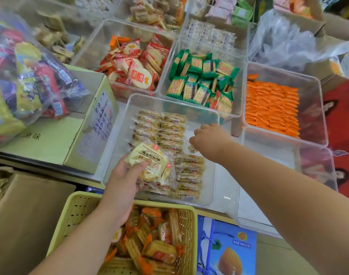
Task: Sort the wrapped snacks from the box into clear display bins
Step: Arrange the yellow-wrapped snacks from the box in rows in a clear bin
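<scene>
The left hand [123, 176] is gripping a stack of yellow-wrapped snacks [150, 165] over the clear bin [165, 98], seemingly as supply; the right hand [208, 138] is pinching one packet [192, 148] inside. It is probably extending the rows [161, 128].

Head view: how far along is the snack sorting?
Done: rows of wrapped snacks line the front bin. In hand: left hand grips pale yellow packs; right hand pinches a small pack over that bin. Left: the yellow basket holds many more.
</scene>
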A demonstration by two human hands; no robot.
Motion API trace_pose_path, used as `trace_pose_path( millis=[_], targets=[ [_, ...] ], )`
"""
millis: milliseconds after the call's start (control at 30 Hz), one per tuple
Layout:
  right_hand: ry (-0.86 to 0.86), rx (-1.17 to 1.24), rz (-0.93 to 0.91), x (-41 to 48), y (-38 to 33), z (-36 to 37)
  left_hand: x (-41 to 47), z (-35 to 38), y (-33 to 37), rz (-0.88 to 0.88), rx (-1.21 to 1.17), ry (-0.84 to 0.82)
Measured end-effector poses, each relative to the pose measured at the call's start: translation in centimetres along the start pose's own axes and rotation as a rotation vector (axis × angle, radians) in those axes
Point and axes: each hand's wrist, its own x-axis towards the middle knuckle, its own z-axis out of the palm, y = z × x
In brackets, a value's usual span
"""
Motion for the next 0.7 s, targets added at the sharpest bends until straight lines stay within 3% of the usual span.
trace_pose_path(
  millis=[700],
  targets=[
    [-0.249,0.32,0.265,3.7,-2.7,3.6,-0.4,0.0,0.2,0.01,0.012,-0.038]
  ],
)
